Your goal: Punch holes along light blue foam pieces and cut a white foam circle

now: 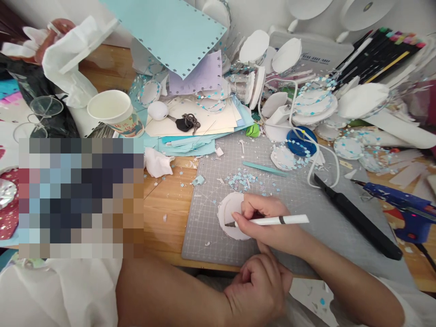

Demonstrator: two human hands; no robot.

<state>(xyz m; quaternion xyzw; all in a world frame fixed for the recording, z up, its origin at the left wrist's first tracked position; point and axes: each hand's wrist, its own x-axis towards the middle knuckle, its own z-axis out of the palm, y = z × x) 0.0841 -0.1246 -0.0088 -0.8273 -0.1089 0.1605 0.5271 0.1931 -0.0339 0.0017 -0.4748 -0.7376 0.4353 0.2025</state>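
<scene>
My right hand [269, 225] grips a white pen-like craft knife [272, 221], its dark tip touching a white round foam disc [229, 218] on the grey cutting mat [306, 213]. The fingers of that hand also rest on the disc's right side. My left hand [260, 286] is curled into a loose fist at the table's front edge, just below the mat; nothing shows in it.
A black tool [357, 225] and a blue glue gun [403, 206] lie to the right. A paper cup [116, 111], keys [187, 121], stacked paper sheets [204, 131], several white discs [313, 106] and blue confetti [245, 179] crowd the back. A pixelated patch covers the left.
</scene>
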